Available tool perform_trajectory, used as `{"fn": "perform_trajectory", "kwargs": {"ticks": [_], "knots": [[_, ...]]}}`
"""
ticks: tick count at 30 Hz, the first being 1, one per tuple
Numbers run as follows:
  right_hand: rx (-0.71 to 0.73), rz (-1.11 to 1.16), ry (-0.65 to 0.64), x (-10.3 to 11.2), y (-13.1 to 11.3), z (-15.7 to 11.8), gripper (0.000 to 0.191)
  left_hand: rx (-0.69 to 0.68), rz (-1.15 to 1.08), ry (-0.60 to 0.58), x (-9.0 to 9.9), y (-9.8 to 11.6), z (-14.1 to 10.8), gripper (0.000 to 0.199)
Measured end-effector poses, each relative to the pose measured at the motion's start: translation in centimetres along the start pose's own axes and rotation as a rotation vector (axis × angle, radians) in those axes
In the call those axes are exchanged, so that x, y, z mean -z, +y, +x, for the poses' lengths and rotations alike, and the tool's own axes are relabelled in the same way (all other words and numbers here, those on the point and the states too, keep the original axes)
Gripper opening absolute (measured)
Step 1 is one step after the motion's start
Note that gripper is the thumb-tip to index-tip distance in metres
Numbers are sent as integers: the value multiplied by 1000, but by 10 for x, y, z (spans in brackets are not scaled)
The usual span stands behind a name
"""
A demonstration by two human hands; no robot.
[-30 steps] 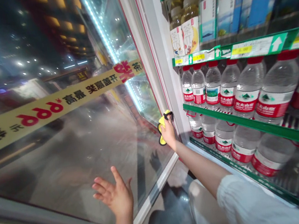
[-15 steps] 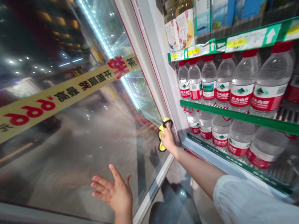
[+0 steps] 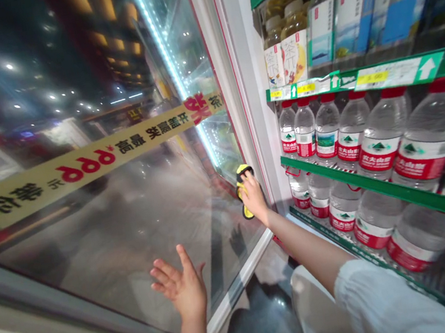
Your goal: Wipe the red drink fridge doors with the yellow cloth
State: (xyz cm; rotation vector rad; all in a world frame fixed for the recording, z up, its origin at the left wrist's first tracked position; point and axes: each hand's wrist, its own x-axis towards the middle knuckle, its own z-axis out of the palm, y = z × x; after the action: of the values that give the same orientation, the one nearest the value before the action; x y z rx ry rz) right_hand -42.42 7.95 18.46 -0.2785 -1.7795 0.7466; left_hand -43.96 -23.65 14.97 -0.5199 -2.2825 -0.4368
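My right hand (image 3: 254, 194) presses a yellow cloth with black edging (image 3: 248, 210) against the inner side of the glass door (image 3: 137, 220), close to its hinge-side frame (image 3: 249, 145). The fingers lie over the cloth and hide part of it. Lower and further left, my left hand (image 3: 185, 286) is raised with its fingers spread and nothing in it. It is in front of the glass; whether it touches the pane I cannot tell. A yellow strip with red and black lettering (image 3: 89, 161) runs across the door, its characters mirrored.
On the right stands an open cooler, with red-capped water bottles (image 3: 378, 143) in two rows on green-edged shelves (image 3: 378, 180). Above them are soda and tea bottles (image 3: 321, 30). The door's bottom frame (image 3: 242, 282) crosses in front of my knees. Lights show through the glass.
The view has shifted, so the door and shelves sit lower and further right. My right hand has turned on the cloth and moved slightly up the glass. My left hand stays spread.
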Motion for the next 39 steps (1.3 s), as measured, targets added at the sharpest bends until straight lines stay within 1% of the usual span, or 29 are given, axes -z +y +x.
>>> {"fn": "perform_trajectory", "kwargs": {"ticks": [1,3,5,7,9,10,12,13,14,15,16,17,18,20,21,22,23,25,27,28,29,31,32,33,34,36,38,39], "knots": [[-58,-4,32,0,5,-3,46,5,-7,7,-1,1,0,83],[-132,-12,91,-3,7,5,46,14,-20,16,-1,3,-1,82],[-145,-17,125,-10,-1,23,46,16,-24,19,-1,4,-2,81],[-106,-21,144,-16,-15,36,47,11,-16,22,-1,5,-2,78],[2,-27,104,-19,-23,31,50,7,-4,24,-1,5,-3,76],[70,-28,53,-18,-23,22,54,4,-1,25,-1,4,-3,76],[175,-24,-73,-11,-14,2,59,-1,2,24,-2,3,-4,77],[193,-18,-119,-7,-7,-5,61,-3,4,24,-2,3,-4,77],[184,-11,-136,-3,0,-8,60,-6,8,26,-2,3,-5,77],[164,-6,-122,1,7,-6,59,-10,14,27,-2,3,-5,76],[137,1,-78,3,10,2,57,-11,22,29,-2,3,-6,75],[116,7,-13,4,11,14,54,-10,30,30,-2,4,-6,75],[100,19,81,4,7,29,51,-6,35,30,-2,5,-7,75],[130,28,234,-2,-9,55,43,7,42,24,0,7,-7,77],[156,24,271,-6,-19,63,41,14,43,20,0,8,-7,78],[189,13,277,-10,-27,65,41,23,44,16,1,9,-7,79],[227,-1,254,-12,-34,61,42,30,45,13,2,9,-7,79],[323,-29,139,-14,-35,40,43,40,48,10,2,10,-7,78],[429,-55,-21,-10,-22,15,41,39,52,11,2,11,-7,75],[439,-69,-80,-6,-13,7,39,34,54,12,2,11,-8,73],[389,-78,-86,-4,-4,3,38,30,56,15,2,11,-8,72],[222,-67,3,-1,4,11,41,23,58,21,0,11,-9,70],[145,-52,71,-3,2,20,42,20,58,24,0,11,-9,69],[98,-37,130,-6,-4,30,44,18,58,24,-1,10,-10,70],[90,-29,171,-11,-15,39,44,16,58,24,-2,9,-10,70],[177,-36,181,-22,-41,46,43,8,65,22,-3,7,-11,72],[336,-58,115,-29,-62,34,41,1,79,18,-4,5,-11,73],[421,-67,57,-31,-67,23,41,-2,86,16,-5,4,-11,73]]}}
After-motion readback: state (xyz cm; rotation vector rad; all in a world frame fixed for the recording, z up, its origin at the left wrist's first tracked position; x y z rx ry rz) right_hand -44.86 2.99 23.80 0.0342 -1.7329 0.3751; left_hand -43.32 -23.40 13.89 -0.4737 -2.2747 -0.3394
